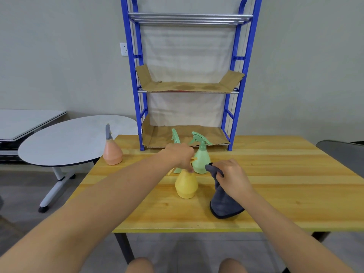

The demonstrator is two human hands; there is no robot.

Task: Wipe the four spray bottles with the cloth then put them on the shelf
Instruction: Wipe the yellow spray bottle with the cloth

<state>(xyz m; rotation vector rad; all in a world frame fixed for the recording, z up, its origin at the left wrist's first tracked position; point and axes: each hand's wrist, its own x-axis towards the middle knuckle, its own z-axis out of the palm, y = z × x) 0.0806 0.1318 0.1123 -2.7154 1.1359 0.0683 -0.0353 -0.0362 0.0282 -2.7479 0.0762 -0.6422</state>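
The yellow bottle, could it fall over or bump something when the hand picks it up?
Maybe. The left hand grips the yellow bottle only at its top, so it could swing. Two green bottles stand close behind and might get knocked. The cloth hanging from the right hand could drag against them too.

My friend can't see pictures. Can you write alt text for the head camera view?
A person's left hand grips a yellow spray bottle on a wooden table while the right hand holds a grey cloth. Three more bottles and a blue shelf stand behind.
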